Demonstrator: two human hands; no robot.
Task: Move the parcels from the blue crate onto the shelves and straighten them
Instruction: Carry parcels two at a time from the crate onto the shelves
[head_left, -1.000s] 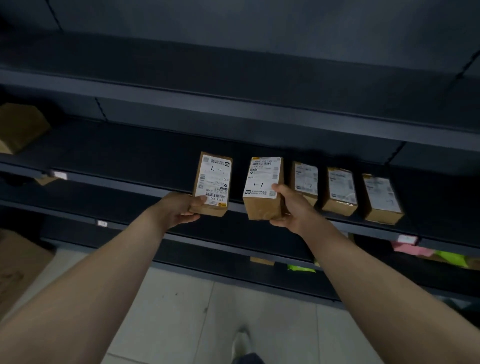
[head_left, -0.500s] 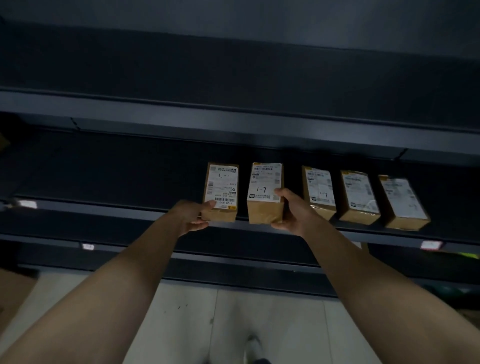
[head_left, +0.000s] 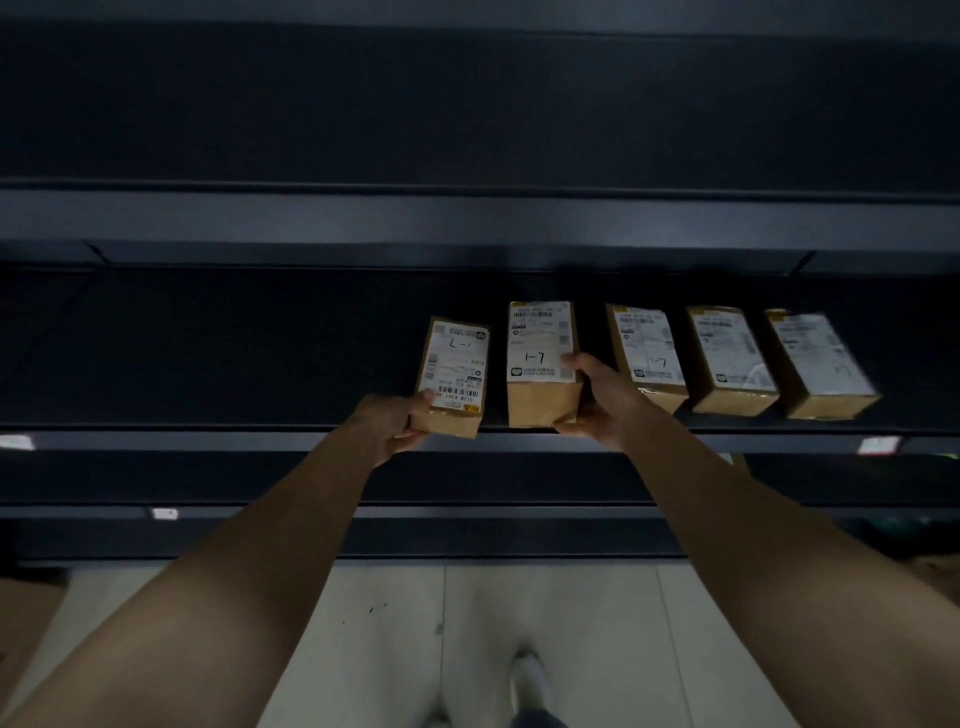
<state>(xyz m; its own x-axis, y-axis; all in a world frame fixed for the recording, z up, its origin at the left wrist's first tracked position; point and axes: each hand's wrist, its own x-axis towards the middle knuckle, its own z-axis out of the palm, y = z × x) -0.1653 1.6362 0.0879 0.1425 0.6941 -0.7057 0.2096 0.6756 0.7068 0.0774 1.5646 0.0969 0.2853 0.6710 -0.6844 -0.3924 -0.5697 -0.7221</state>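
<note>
On the middle shelf (head_left: 208, 364), two hands seat a pair of small brown parcels at the left end of a row of five.

The left hand (head_left: 387, 423) grips the near left corner of the left parcel (head_left: 453, 371), fingers (head_left: 408, 436) curled under it and thumb on top. The right hand (head_left: 597, 402) pinches the near right corner of the second parcel (head_left: 540, 358), thumb on its white label (head_left: 537, 348). Three more parcels (head_left: 727, 358) lie just beside, to the right. Each box looks stiff and light enough for a one-handed corner grip, and bare cardboard at the near end probably offers surer purchase than the glossy label. All lie label-up, long axis running front to back, short ends facing the front lip (head_left: 208, 441). The left parcel sits slightly skewed, its far end leaning right and its near end overhanging the lip.
</note>
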